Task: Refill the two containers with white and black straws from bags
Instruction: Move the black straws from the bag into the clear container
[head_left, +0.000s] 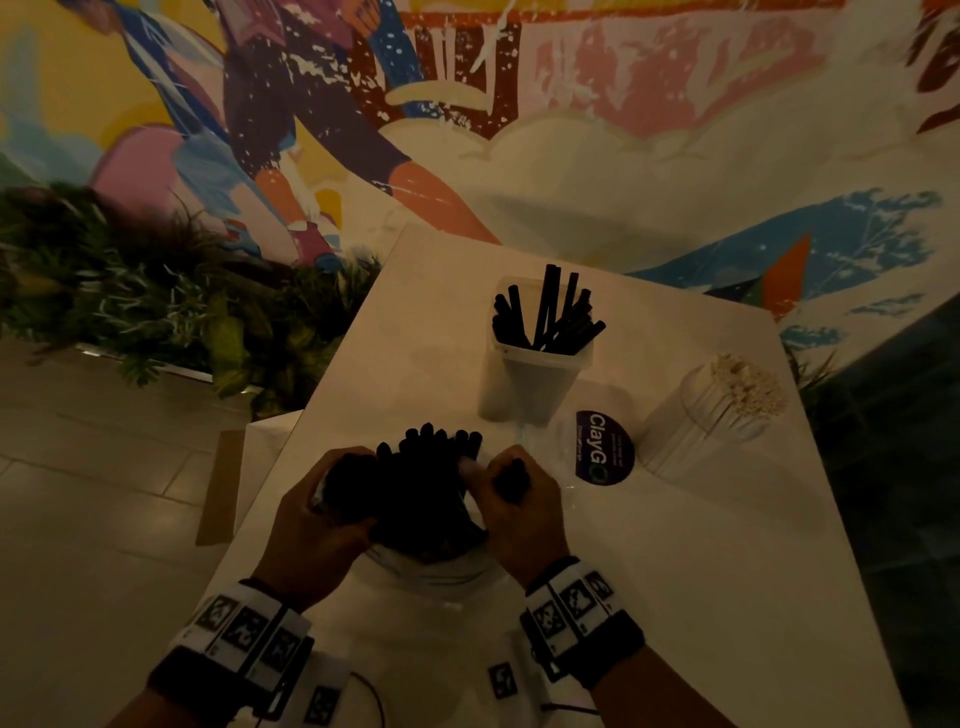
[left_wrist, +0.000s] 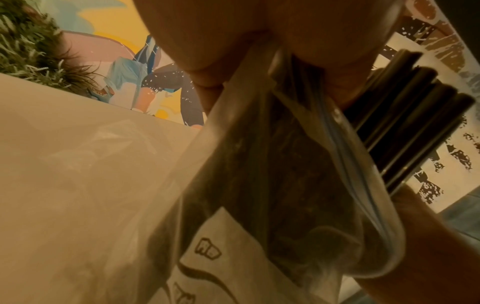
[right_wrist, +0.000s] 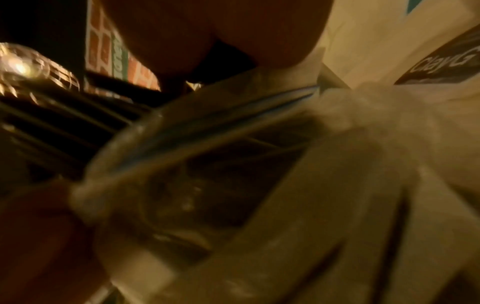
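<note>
Containers number two on the white table (head_left: 675, 545): a square translucent tub (head_left: 535, 374) with roughly a dozen black straws (head_left: 545, 317) leaning in it, and, to its right, a round clear container (head_left: 711, 415) packed full of white straws (head_left: 748, 387), too many for us to count. Between them and slightly nearer lies one dark round sticker (head_left: 605, 448). We see one clear zip bag (left_wrist: 272, 164), held at the near edge of the table, with a thick bundle of black straws (head_left: 431, 483) poking out of its mouth, beyond counting. Both of our hands are up at the bag's opening, wrists low, knuckles raised. Our left hand (head_left: 322, 525) curls round the bag's left side; our right hand (head_left: 519, 509) pinches its right edge, fingers bent, a few straw ends dark against them. A planter of foliage (head_left: 130, 291) stands left of the table.
</note>
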